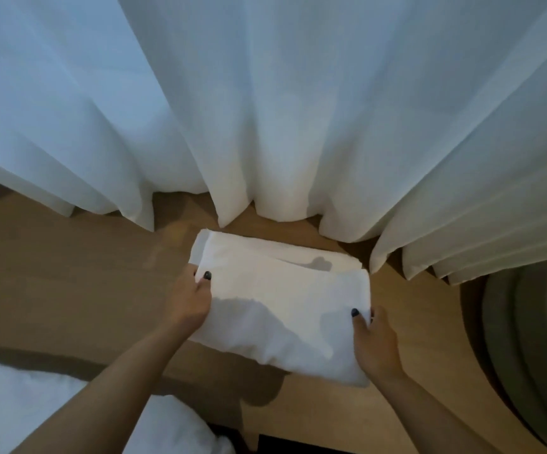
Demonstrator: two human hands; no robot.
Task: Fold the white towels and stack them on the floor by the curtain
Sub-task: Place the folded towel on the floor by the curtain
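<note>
step: a folded towel (pixel 282 309) is being set on the stack (pixel 265 247) on the floor (pixel 69 273), just short of the curtain (pixel 265 109); this looks like the placing stage, not folding.
left hand (pixel 188 301): thumb on top of the towel's left edge, fingers tucked under it and hidden, so it grips that edge.
right hand (pixel 375 342): thumb on top near the right corner, fingers round the side; it holds that end.
towel: between the two thumbs, lying skewed over the lower one, whose far edge peeks out beyond the fingertips.
next move, likely: lower, square the edges to the towel beneath, slide the fingers out without dragging a layer.
left to do: white cloth (pixel 19 404) lies near the left forearm, maybe more towels.
</note>
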